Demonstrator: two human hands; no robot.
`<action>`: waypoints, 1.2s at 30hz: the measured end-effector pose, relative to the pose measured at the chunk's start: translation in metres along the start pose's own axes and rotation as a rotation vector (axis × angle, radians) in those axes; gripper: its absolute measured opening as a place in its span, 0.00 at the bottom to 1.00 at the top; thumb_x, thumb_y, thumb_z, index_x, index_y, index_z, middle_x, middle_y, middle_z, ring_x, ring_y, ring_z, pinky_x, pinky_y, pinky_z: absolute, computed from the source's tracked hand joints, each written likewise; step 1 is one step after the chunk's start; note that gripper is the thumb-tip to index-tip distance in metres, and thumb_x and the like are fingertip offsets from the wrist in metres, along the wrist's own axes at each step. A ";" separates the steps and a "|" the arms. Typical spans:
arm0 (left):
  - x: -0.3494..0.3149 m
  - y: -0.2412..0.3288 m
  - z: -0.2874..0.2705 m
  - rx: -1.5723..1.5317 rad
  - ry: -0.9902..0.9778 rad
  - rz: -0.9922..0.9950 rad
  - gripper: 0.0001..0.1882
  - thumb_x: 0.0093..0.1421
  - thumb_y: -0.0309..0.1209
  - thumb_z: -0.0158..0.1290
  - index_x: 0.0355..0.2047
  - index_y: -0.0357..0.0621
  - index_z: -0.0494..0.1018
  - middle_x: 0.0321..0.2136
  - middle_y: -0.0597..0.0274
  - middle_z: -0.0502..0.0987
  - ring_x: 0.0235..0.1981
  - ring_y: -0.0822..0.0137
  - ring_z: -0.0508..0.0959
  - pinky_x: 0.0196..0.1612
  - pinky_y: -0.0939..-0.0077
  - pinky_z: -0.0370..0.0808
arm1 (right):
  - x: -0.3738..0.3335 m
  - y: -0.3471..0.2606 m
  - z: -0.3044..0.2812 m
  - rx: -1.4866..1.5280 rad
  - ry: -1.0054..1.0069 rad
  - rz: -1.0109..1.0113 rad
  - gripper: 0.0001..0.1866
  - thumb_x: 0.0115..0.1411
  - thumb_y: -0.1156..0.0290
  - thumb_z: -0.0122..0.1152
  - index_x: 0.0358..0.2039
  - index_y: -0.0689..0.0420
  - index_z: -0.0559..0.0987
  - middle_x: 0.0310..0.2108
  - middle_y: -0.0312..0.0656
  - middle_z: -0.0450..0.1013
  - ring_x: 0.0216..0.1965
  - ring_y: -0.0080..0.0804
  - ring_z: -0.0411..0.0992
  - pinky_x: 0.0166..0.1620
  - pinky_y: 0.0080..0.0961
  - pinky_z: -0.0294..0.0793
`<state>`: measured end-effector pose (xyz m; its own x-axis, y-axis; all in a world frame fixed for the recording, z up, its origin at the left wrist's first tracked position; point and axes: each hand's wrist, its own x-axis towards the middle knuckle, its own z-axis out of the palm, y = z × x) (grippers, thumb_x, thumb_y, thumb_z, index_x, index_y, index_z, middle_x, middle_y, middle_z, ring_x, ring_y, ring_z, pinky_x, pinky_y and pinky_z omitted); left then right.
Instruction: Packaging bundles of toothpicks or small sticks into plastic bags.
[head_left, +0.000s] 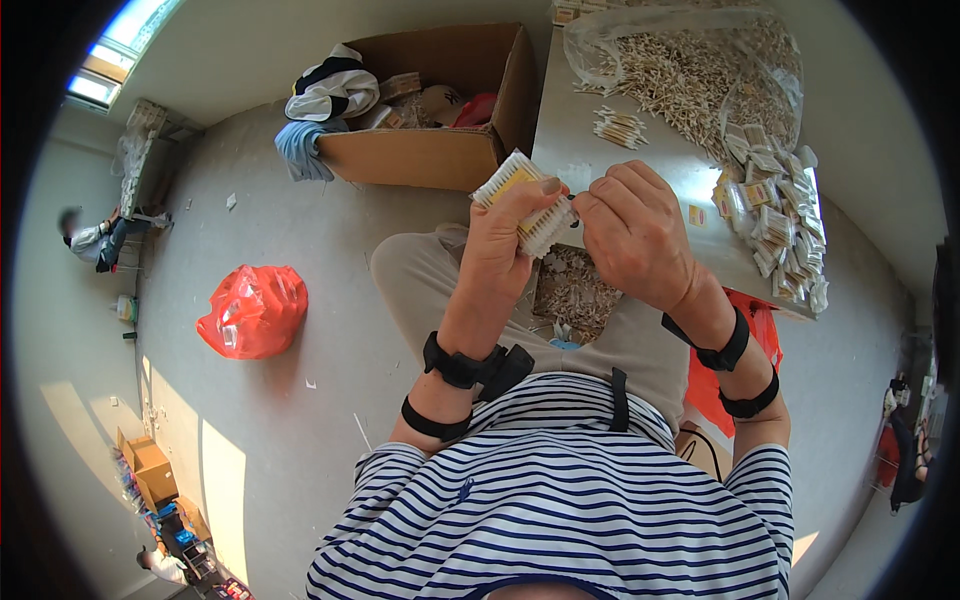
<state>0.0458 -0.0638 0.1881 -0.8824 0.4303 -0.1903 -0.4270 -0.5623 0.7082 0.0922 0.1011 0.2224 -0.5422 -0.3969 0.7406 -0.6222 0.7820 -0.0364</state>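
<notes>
My left hand (500,225) is wrapped round a clear packet of cotton swabs (545,228) with a yellow label, held tilted above my lap. Closed in a pinch, my right hand (632,225) meets the packet's right edge. A small dark bit shows at its fingertips; what it grips there is too small to make out. Below the hands, between my legs, sits a box of loose swabs (575,290). On the metal table (590,170) lie a small bunch of swabs (620,128) and a pile of filled packets (775,215).
A large clear bag of loose swabs (680,75) lies at the table's back. Left of the table stands an open cardboard box (420,160) with clothes over its edge. A red plastic bag (255,312) rests on the floor. Other people sit far left (95,245) and lower left.
</notes>
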 end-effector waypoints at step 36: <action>0.005 0.005 -0.003 0.011 0.053 -0.028 0.09 0.58 0.26 0.61 0.39 0.38 0.77 0.33 0.60 0.81 0.30 0.70 0.82 0.30 0.76 0.78 | -0.001 -0.003 -0.017 0.580 -0.154 0.631 0.05 0.52 0.79 0.66 0.28 0.62 0.77 0.25 0.43 0.74 0.26 0.36 0.73 0.29 0.30 0.70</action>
<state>0.0381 -0.0666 0.1888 -0.8794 0.4074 -0.2463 -0.4500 -0.5427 0.7092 0.1044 0.1072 0.2328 -0.9270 -0.0653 0.3693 -0.3465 0.5260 -0.7767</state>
